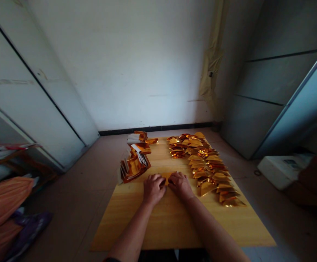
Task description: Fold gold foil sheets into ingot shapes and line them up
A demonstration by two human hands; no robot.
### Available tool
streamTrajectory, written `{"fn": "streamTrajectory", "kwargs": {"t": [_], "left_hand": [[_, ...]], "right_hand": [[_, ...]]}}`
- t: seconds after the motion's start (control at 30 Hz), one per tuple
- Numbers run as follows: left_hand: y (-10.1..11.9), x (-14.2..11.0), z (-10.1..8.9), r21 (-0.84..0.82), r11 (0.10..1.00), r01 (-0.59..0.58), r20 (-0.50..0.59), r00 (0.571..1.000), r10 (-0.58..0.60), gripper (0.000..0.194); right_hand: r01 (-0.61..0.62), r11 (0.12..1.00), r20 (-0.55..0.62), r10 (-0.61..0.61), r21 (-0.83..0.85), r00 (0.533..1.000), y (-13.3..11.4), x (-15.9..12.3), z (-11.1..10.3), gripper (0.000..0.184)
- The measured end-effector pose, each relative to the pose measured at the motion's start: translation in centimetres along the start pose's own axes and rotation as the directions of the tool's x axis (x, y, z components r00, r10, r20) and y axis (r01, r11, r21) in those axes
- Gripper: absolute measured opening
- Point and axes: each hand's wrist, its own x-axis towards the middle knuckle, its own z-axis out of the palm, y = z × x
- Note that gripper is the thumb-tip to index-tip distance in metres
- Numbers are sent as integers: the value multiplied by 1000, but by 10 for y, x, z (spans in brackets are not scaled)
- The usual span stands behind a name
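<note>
Head view: the left hand [153,189] and right hand [180,186] are half-closed, curled down onto a gold foil sheet [167,178] between them on the wooden tabletop [158,225]. Folded foil pieces [211,171] lie rightward, a foil stack [134,167] leftward.

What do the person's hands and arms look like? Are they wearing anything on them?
The left hand and right hand are bare, with no gloves, and I can't see any rings or watches. The left arm and right arm show no sleeves. A thin dark band at the bottom edge may be a cuff, but it's too cut off to tell.
</note>
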Motion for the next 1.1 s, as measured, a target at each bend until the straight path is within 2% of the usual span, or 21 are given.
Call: {"fn": "streamTrajectory", "kwargs": {"t": [0.27, 0.5, 0.93, 1.1], "left_hand": [[-2, 1, 3, 12, 1000, -5, -9, 1000, 5, 19], [-3, 1, 3, 22, 1000, -14, -4, 1000, 14, 21], [1, 1, 0, 44, 999, 15, 43, 999, -17, 30], [0, 1, 1, 41, 999, 13, 28, 1000, -14, 25]], "right_hand": [[-25, 1000, 17, 25, -14, 1000, -2, 4, -1, 9], [62, 997, 84, -65, 35, 994, 10, 6, -2, 16], [4, 1000, 74, -4, 3, 997, 5, 10, -3, 12], [1, 999, 47, -3, 37, 999, 8, 9, 0, 13]]}}
